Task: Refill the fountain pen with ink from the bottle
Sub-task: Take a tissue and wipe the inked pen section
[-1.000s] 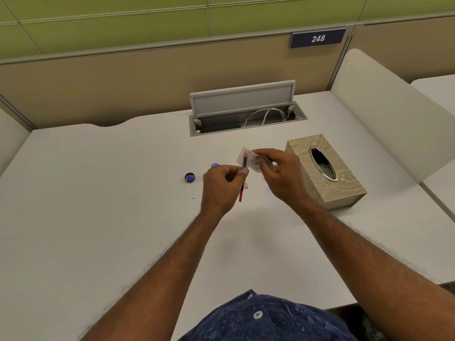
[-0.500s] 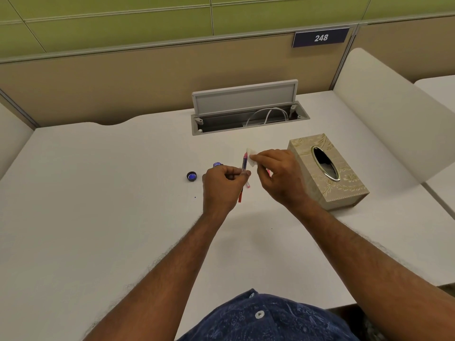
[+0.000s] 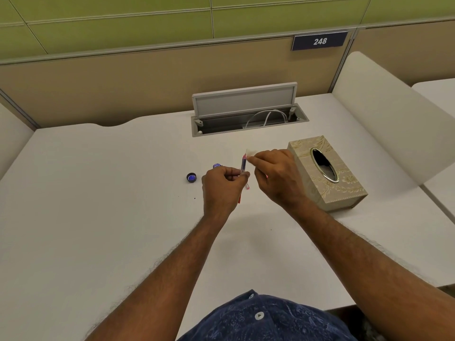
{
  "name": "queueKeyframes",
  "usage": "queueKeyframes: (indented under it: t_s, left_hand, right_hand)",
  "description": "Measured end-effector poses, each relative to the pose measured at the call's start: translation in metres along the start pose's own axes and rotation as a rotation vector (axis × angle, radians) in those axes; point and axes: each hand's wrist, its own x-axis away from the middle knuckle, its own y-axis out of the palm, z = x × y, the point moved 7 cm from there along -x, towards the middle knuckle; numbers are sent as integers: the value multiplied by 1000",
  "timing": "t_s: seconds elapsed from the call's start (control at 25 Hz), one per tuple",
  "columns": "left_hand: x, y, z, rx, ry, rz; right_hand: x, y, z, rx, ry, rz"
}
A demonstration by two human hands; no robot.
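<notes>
Since the earlier frames the right hand [image 3: 275, 175] has slid its small white tissue [image 3: 250, 151] up along the pen, so the wad now sits at the pen's upper tip rather than lower beside the barrel, while the left hand [image 3: 222, 187] has barely shifted. Left fingers are closed around the fountain pen [image 3: 243, 166], holding it near upright and slightly tilted above the desk, its pink and clear body showing above the fist and a red end poking out below. Right fingertips pinch the tissue against the pen's top end. Just beyond the left hand, the ink bottle [image 3: 216, 165] shows only its blue mouth, and its dark cap [image 3: 191, 177] lies open side up a little further left, apart from it. These rest on a plain white desk [image 3: 98, 217], which carries a few tiny dark specks. A beige patterned tissue box [image 3: 327, 172] stands close to the right hand. At the back edge a grey cable hatch [image 3: 246, 112] is propped open with a white cable [image 3: 267, 116] looped inside. Tan and green partition panels [image 3: 123, 77] enclose the booth, with a dark plate [image 3: 319, 41] reading 248, and white side dividers [image 3: 384, 114] flank the desk
</notes>
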Motion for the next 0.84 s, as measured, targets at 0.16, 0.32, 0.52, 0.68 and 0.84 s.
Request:
queueKeyframes:
  t_s: [0.16, 0.32, 0.52, 0.68, 0.84]
  left_hand:
    - [1, -1, 0, 8, -12, 11]
    - [2, -1, 0, -3, -14, 14]
    - [1, 0, -3, -11, -20, 13]
    - [3, -1, -2, -12, -8, 20]
    - [3, -1, -1, 0, -6, 14]
  right_hand:
    - [0, -8, 5, -21, 86, 58]
    - [1, -8, -3, -33, 49, 87]
    - [-1, -2, -8, 46, -49, 50]
    - [0, 0, -1, 70, -20, 36]
    - [2, -1, 15, -186, 240, 55]
